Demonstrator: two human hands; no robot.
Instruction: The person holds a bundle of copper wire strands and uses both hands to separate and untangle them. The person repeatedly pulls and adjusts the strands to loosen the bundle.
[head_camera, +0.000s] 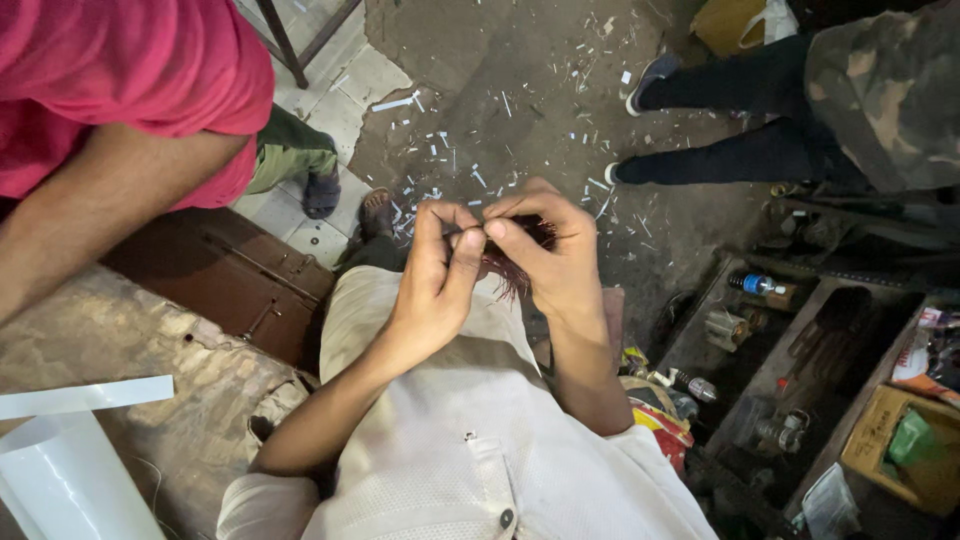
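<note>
So, both hands pinched together on a bundle of thin reddish-brown wire strands, dead centre of the frame.

The left hand (432, 268) has thumb and fingertips closed narrow on the near end of the thin reddish-brown wire bundle (515, 262), and the right hand (550, 250) curls over it from the other side, fingers wrapped round so most of the bundle is hidden; only a frayed tuft shows below the knuckles. Hands are touching each other, held above the lap of the light cream shirt (470, 440). Behind them the grey concrete floor (520, 90) is littered with small white paper-like offcuts (440, 150). Upper left there's another person in a red t-shirt (120, 80), upper right someone's dark trousered legs (730, 120). A white curled plastic sheet (60, 470) sits lower left, and an open wooden tray of tools (800, 380) is at the right.
</note>
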